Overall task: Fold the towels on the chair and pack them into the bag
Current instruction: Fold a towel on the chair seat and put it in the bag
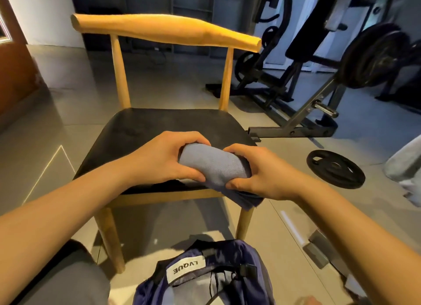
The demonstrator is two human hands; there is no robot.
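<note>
Room: a gym with a grey tiled floor (170, 88); a weight bench (319, 120) stands to your right and a loose weight plate (335, 168) lies on the tiles beside it.
Chair: the wooden chair (164, 29) is straight ahead of you. Its dark seat (148, 127) carries nothing apart from the one towel at the front edge.
Bag: the navy bag (230, 247) sits on the floor at your feet, just in front of the chair. Its mouth faces up and open and its white label (185, 269) shows. You cannot tell whether any towel is already inside.
Towel: the grey-blue towel (211, 163) is bundled into a thick roll over the front right of the seat, with a loose flap hanging past the edge.
Hands: your left hand (159, 154) grips the left end of the towel with fingers curled over it. Your right hand (262, 172) pinches the right end.
Done: no other towel remains on the seat, so this looks like the last one.
Left: tuck in the hanging flap, then lower the towel into the bag.
Unclear: a pale bundle (405, 168) at the right edge cannot be identified.
</note>
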